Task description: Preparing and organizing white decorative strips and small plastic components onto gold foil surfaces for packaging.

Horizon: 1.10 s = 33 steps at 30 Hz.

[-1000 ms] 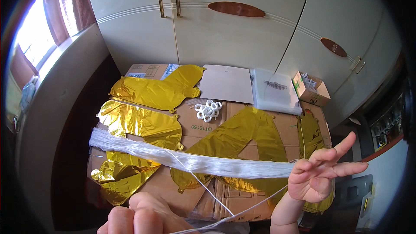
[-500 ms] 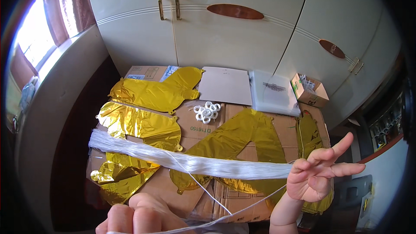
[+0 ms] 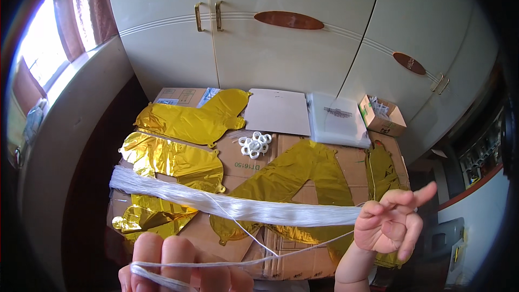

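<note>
A person looks down at their own two hands, raised above a worktop [image 3: 294,262] covered with flattened cardboard. The right hand [image 3: 390,226], at lower right, is closed around one end of a thick bundle of white string [image 3: 232,207], with the index finger sticking out and up to the right. The bundle stretches leftward across the view, hanging in the air above the cardboard, and ends loose near the left edge. The left hand [image 3: 178,267], at the bottom edge, shows only its fingers; thin strands of the same string loop across them. One fine strand [image 3: 303,246] runs from there up to the right hand. Whether the left hand grips the strands or they merely lie over the fingers is hard to tell, since the palm is cut off.

Below, on the cardboard, lie several flat gold foil balloons [image 3: 186,121]. Between them sits a small cluster of white plastic rings [image 3: 255,144]. Farther back are a pale board [image 3: 278,111], a clear plastic packet [image 3: 338,120] and a small open cardboard box [image 3: 383,115]. Cream cupboard doors [image 3: 281,27] stand behind.
</note>
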Available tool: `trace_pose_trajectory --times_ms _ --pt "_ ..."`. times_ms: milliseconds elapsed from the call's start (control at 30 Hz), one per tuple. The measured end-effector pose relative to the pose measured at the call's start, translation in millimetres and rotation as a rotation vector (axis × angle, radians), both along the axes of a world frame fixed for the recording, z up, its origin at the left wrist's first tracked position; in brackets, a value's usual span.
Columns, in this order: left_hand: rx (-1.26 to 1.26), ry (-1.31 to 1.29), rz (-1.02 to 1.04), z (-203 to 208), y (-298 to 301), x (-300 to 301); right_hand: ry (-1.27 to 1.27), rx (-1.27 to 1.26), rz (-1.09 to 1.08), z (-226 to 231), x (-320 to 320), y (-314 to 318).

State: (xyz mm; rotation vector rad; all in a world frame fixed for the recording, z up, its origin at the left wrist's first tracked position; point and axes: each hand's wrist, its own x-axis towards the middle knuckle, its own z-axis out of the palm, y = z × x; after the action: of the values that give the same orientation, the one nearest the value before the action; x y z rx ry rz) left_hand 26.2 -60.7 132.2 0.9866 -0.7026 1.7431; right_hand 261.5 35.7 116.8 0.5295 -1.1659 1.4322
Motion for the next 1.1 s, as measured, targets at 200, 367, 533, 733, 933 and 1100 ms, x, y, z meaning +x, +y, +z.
trace_pose_trajectory --times_ms 200,367,533,733,933,1100 --pt "-0.044 0.007 0.010 2.7 0.0 -0.8 -0.073 0.055 -0.011 0.7 6.0 -2.1" --pt "-0.042 -0.018 0.002 -2.1 1.8 -3.0 -0.059 0.042 -0.023 -1.8 4.7 -1.9" --pt "0.000 -0.033 0.005 0.2 7.4 0.9 -0.083 -0.002 0.028 1.3 3.8 -4.9" --pt "0.006 -0.013 -0.007 -0.5 9.5 -0.8 -0.066 0.106 -0.058 1.6 -0.2 1.1" --pt "-0.067 0.014 -0.035 4.4 6.0 -1.7 -0.034 -0.012 -0.047 2.4 -2.0 -2.7" --pt "-0.094 -0.016 -0.042 3.8 5.4 0.6 0.048 -0.052 0.059 6.1 -5.4 -3.9"
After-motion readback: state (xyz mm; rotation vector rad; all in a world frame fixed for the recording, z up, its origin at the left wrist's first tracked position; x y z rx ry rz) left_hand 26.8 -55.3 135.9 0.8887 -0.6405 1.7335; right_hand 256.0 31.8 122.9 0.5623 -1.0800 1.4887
